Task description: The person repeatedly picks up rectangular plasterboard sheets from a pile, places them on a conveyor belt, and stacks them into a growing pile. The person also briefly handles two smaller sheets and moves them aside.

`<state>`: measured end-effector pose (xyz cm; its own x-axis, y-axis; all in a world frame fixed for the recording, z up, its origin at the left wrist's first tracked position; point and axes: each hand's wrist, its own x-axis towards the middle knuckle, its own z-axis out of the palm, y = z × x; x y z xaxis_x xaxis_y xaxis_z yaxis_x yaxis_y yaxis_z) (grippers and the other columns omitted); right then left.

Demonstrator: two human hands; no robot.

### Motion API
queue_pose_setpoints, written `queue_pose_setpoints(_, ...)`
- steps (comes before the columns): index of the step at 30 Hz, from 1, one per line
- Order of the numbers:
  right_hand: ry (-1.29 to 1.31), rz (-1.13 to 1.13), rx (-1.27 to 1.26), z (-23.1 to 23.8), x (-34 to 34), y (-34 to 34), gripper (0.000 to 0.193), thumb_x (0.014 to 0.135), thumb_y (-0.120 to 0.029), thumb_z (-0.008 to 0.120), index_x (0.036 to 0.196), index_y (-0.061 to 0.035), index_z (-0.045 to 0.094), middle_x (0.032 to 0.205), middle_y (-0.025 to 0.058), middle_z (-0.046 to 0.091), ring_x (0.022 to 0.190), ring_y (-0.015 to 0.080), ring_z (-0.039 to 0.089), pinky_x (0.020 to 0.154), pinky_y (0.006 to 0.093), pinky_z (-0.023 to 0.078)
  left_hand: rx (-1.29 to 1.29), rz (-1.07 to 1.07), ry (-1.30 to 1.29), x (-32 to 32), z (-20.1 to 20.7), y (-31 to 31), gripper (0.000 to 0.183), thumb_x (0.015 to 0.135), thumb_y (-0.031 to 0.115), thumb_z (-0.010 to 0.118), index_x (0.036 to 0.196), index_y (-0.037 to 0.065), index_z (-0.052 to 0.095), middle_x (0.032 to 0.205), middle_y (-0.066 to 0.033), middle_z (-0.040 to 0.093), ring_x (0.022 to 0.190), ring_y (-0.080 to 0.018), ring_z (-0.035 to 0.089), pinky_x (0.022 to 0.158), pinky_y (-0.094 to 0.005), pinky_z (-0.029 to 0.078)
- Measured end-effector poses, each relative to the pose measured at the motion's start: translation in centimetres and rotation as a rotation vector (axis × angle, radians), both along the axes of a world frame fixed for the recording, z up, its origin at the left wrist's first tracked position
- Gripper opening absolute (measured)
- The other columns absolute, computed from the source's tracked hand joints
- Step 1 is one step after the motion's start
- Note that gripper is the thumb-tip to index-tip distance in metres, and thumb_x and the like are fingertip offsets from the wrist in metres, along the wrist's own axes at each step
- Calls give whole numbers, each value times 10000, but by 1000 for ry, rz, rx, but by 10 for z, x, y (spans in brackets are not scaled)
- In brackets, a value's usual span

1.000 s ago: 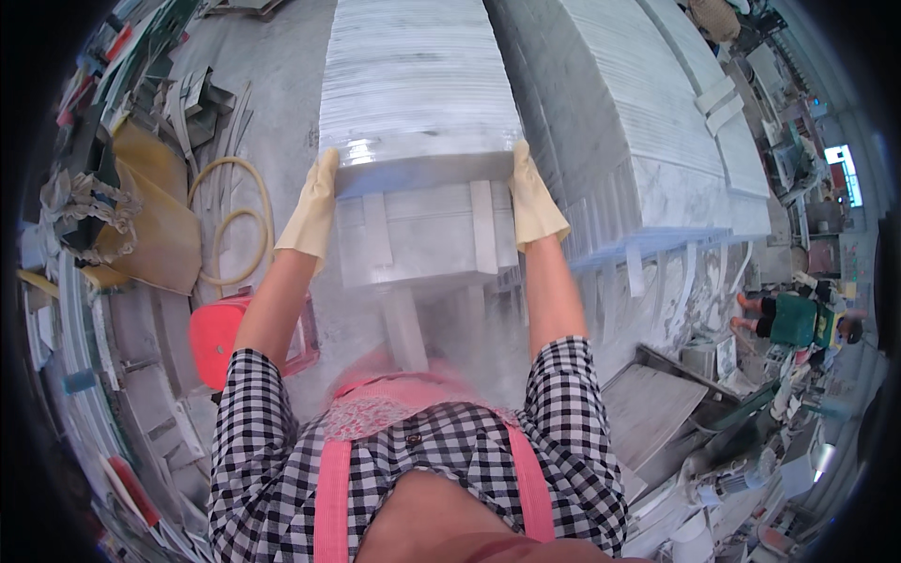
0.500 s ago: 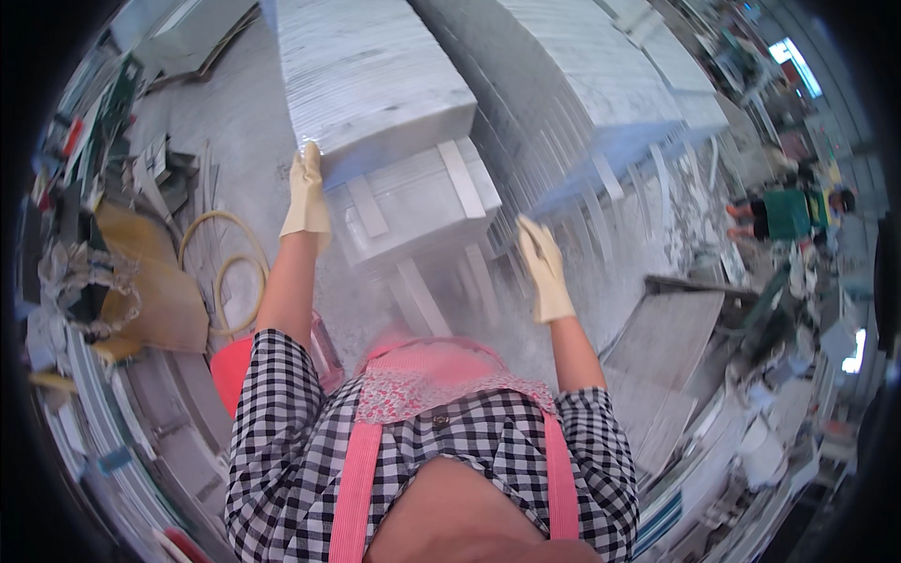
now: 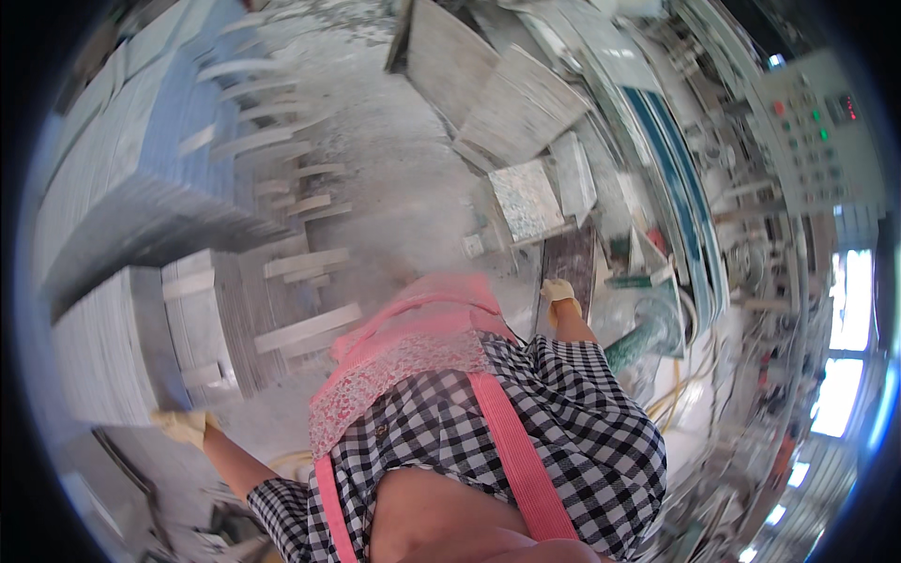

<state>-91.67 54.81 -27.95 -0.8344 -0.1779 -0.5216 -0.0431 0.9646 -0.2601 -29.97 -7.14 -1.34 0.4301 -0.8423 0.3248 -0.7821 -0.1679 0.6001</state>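
Note:
At the lower left my left hand (image 3: 183,427), in a cream rubber glove, is at the near corner of a stack of pale grey slabs (image 3: 122,352). Its fingers look stretched out along the edge and grasp nothing, though motion blurs them. My right hand (image 3: 559,291), gloved alike, hangs at my right side in front of a dark brown board (image 3: 569,255). It is small and foreshortened, so its fingers are hard to make out. Nothing held shows in it.
A taller slab stack (image 3: 141,178) rises at the left, with pale strips (image 3: 310,327) jutting beside the stacks. Grey boards (image 3: 521,103) lean ahead on the right near a speckled slab (image 3: 526,199). Machinery with blue bands (image 3: 676,178), a green pipe (image 3: 633,342) and a control panel (image 3: 812,131) stand right.
My view and body have swung right, so the stacks now lie left. My left hand remains at the stack's corner. My right hand has dropped from an outstretched, flat pose to my side.

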Motion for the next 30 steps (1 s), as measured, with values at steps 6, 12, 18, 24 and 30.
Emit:
queue_pose_setpoints(6, 209, -6, -245, 53, -40, -32, 428, 827, -386, 515, 891, -13, 713, 914, 236, 675, 930, 416, 646, 840, 477, 483, 392, 286, -621, -1, 57, 102, 568, 950, 424, 446, 1359, 33, 485, 1172, -254, 625, 1175, -399, 555, 952, -518, 478)
queue_pose_setpoints(12, 220, -40, -485, 61, -73, -68, 393, 836, -356, 555, 933, -4, 699, 936, 250, 669, 920, 410, 647, 828, 447, 494, -203, 17, 252, -94, 97, 117, 571, 1032, 421, 325, 1459, 50, 405, 1473, -212, 413, 1367, -337, 379, 1134, -453, 329)
queue_pose_setpoints(18, 247, 63, -671, 18, -116, -83, 372, 901, -279, 546, 1010, 60, 654, 858, 154, 698, 767, 214, 677, 704, 333, 528, -50, -629, 401, -191, 29, 97, 490, 1047, 356, 396, 1405, 29, 465, 1467, -157, 451, 1361, -301, 410, 1124, -413, 327)
queue_pose_setpoints(24, 234, 4, -838, 23, -110, -59, 361, 923, -278, 549, 1015, 59, 639, 836, 138, 679, 745, 212, 673, 663, 324, 532, -33, -950, -362, -272, -123, 48, 346, 984, 226, 503, 1258, 34, 587, 1255, -238, 600, 1213, -394, 535, 1039, -453, 414)
queue_pose_setpoints(30, 271, 126, -588, 39, -21, -2, 341, 934, -260, 545, 970, 61, 656, 824, 145, 677, 726, 212, 664, 651, 323, 533, 423, -851, 286, -260, -198, 77, 284, 910, 195, 493, 951, -48, 633, 826, -154, 631, 737, -225, 558, 695, -364, 456)
